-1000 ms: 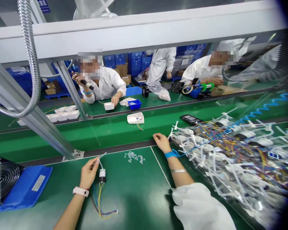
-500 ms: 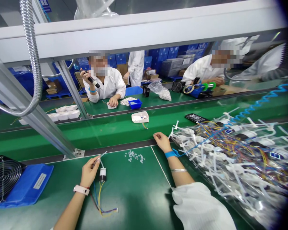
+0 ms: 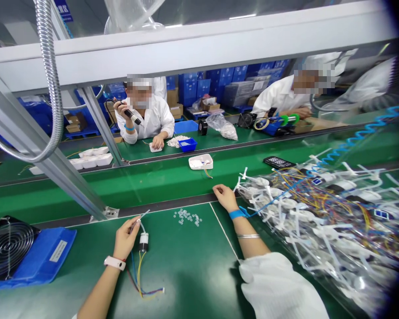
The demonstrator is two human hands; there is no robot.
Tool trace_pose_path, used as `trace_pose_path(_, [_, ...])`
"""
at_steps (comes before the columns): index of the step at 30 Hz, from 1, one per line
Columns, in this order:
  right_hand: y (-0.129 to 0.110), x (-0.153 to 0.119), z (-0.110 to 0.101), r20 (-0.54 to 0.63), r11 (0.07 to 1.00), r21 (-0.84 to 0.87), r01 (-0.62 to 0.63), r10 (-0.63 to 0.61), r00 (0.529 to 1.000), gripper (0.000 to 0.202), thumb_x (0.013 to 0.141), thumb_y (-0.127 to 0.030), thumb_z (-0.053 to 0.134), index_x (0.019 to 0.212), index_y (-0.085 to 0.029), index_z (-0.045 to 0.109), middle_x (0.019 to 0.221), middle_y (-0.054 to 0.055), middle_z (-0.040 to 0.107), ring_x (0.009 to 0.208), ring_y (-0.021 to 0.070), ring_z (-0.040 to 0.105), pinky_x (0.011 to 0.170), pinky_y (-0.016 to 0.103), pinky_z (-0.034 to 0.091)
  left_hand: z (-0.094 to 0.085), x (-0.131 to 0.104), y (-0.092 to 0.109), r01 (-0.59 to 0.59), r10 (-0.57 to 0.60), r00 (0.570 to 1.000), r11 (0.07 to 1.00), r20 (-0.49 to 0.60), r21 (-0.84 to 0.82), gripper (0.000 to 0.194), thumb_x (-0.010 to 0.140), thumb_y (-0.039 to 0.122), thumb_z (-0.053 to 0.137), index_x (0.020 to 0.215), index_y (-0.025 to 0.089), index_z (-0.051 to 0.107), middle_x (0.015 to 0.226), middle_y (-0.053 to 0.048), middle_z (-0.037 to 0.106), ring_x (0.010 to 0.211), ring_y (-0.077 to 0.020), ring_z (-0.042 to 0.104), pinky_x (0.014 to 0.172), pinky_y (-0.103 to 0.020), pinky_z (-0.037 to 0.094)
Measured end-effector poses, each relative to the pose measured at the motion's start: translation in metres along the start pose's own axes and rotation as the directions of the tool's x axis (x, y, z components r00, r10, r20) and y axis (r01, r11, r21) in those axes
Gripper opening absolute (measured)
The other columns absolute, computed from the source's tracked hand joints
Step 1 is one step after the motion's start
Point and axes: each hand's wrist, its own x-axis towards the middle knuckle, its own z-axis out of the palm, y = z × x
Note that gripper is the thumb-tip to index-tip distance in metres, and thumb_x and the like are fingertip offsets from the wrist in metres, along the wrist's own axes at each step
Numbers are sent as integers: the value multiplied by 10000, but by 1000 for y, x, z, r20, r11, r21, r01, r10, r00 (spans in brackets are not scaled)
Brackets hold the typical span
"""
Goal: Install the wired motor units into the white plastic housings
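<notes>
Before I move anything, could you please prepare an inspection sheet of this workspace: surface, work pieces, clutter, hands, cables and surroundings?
Surface: green bench with white marking lines.
Work pieces: white-and-black cylinder on a thin tube; loose small rings to its right.
Clutter: plastic-covered pile of wired parts at right; fan at left.
Hands: left hand pinches the tube; right hand has curled fingers beside the pile, contents not visible.
Cables: the cylinder's coloured wires end in a small white plug; blue cord runs from the right wristband over the pile.
Surroundings: white shell on a green strip; people in white beyond.
</notes>
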Motion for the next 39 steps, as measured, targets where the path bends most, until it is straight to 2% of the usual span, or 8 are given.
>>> trace_pose_path(13, [0,0,-2,19,1000,-24,18,-17,1000,164,741,-284,495,700,-187,621,736,50,678,709,188,626,708,315,486,-1,0,-6,-23,23,1000,999,-2,31,392,807,450,521,1033,162,659,970,-81,665,720,-164,600,678,-274,500])
trace_pose_path(18, [-2,-1,-2,23,1000,-22,14,-13,1000,166,745,-267,490,712,-179,627,739,52,677,702,183,626,705,306,484,-3,-2,-1,-96,98,995,985,-7,145,354,818,443,509,996,183,671,966,-68,664,639,-144,569,644,-273,483])
trace_pose_path(22, [-3,-1,-2,16,1000,-29,10,-10,1000,163,752,-245,488,710,-179,631,728,48,674,699,179,623,702,299,481,-4,-2,3,-123,128,992,974,-13,190,349,810,457,506,961,198,685,989,-60,671,793,-185,615,720,-290,488])
trace_pose_path(26, [-5,-2,-2,10,999,-46,2,-2,1000,150,752,-215,496,720,-180,638,718,35,673,702,170,623,699,283,483,-4,-1,-1,-79,85,996,983,-26,164,377,788,489,518,970,200,679,1038,-63,668,925,-216,615,807,-310,483])
trace_pose_path(31, [-9,-1,-4,10,998,-56,3,-2,1000,142,751,-182,507,715,-181,645,729,32,676,714,166,624,709,277,482,-4,1,-7,-2,7,1000,989,-30,151,424,762,529,527,999,208,668,1056,-58,666,868,-219,627,746,-306,509])
trace_pose_path(39, [-10,-2,-5,6,999,-53,4,-4,1000,134,744,-165,512,720,-179,643,732,32,673,713,168,618,711,279,477,-4,1,-3,0,3,1000,992,-29,127,452,737,562,533,962,198,678,1053,-62,664,835,-215,624,754,-314,497])
